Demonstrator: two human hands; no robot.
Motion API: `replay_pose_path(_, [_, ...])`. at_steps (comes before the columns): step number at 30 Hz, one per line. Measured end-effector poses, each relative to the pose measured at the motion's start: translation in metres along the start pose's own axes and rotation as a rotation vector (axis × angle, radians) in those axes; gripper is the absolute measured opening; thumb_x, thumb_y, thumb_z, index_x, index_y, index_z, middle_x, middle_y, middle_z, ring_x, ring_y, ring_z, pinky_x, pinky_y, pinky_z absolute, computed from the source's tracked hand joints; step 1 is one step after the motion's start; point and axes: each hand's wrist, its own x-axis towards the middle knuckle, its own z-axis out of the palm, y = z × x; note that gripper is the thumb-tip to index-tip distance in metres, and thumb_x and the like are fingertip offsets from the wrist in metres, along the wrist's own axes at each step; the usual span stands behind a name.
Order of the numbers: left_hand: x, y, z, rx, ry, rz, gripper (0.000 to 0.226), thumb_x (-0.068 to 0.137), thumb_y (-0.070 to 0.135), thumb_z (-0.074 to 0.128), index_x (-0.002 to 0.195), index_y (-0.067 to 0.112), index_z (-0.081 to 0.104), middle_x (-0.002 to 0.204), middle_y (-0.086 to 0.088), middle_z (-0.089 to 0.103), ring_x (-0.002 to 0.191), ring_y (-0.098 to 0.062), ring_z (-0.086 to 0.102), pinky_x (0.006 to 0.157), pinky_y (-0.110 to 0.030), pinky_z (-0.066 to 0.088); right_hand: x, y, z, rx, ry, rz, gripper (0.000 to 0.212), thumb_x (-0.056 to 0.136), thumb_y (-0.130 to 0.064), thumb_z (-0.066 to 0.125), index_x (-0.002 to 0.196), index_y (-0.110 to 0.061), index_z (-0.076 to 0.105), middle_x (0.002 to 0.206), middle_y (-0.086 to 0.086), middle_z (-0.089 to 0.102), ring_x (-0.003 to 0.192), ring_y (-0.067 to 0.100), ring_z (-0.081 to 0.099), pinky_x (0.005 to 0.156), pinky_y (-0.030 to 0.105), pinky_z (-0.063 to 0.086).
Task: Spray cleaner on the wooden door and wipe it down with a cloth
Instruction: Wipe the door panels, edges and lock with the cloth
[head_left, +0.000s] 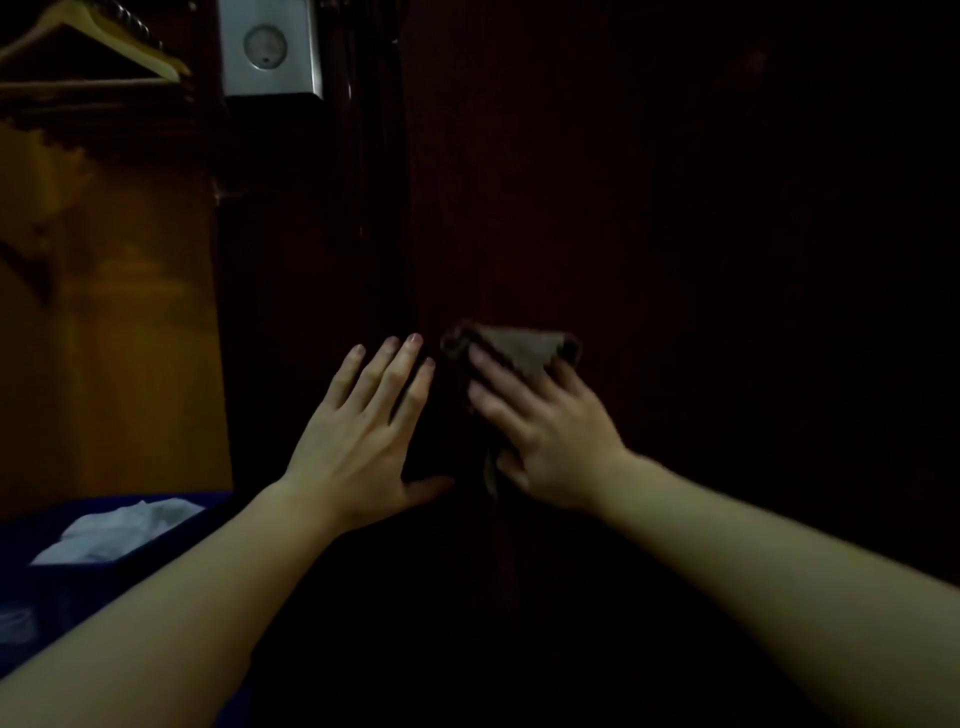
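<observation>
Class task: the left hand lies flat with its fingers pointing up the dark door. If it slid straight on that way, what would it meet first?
Probably nothing soon: above the left hand only bare door shows. The metal lock plate sits far higher, slightly left; the dark hides detail.

Cloth (519, 353) under right hand (556, 441) fingers (493, 364), flat against door (675, 208). Left hand (358, 431) just left of those fingers, on door. Lock plate (267, 49) and hanger (104, 41) above-left; bin (78, 571) with tissue (124, 527) below-left.

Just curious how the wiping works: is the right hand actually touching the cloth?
Touching. The head view shows the right hand with fingers spread flat over the cloth, pressing it against the wooden door.
</observation>
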Motion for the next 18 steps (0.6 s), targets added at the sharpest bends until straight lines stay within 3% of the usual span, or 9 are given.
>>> replay_pose_path(6, [-0.01, 0.002, 0.006, -0.001, 0.003, 0.008, 0.12, 0.068, 0.088, 0.033, 0.149, 0.0, 0.017, 0.157, -0.022, 0.012, 0.147, -0.034, 0.008, 0.116, -0.055, 0.014, 0.042, -0.008, -0.007, 0.102, 0.036, 0.249, 0.065, 0.083, -0.039, 0.043, 0.144, -0.015, 0.04, 0.161, 0.009, 0.021, 0.148, 0.03, 0.015, 0.119, 0.05, 0.015])
replay_pose_path(12, [-0.035, 0.009, 0.021, -0.009, -0.033, 0.064, 0.119, 0.065, 0.086, 0.039, 0.146, -0.001, 0.025, 0.155, -0.023, 0.019, 0.145, -0.036, 0.013, 0.114, -0.058, 0.017, -0.066, -0.085, 0.039, 0.024, -0.039, 0.004, 0.073, 0.077, -0.049, 0.047, 0.142, -0.018, 0.036, 0.158, 0.008, 0.023, 0.133, 0.034, 0.035, 0.105, 0.05, 0.032])
replay_pose_path(15, [-0.045, 0.017, 0.025, 0.006, -0.052, 0.081, 0.121, 0.063, 0.087, 0.041, 0.146, 0.0, 0.024, 0.155, -0.023, 0.017, 0.145, -0.037, 0.013, 0.114, -0.058, 0.016, -0.106, -0.1, 0.049, -0.019, -0.086, -0.114, 0.082, 0.075, -0.054, 0.059, 0.144, -0.018, 0.034, 0.157, 0.007, 0.019, 0.132, 0.034, 0.033, 0.108, 0.05, 0.022])
replay_pose_path(18, [-0.05, 0.024, 0.027, -0.002, -0.042, 0.105, 0.123, 0.06, 0.084, 0.055, 0.146, 0.001, 0.025, 0.155, -0.023, 0.019, 0.144, -0.038, 0.017, 0.114, -0.058, 0.015, -0.106, -0.082, 0.042, -0.062, -0.111, -0.231, 0.074, 0.078, -0.053, 0.057, 0.143, -0.021, 0.037, 0.157, 0.004, 0.026, 0.132, 0.032, 0.04, 0.109, 0.049, 0.02])
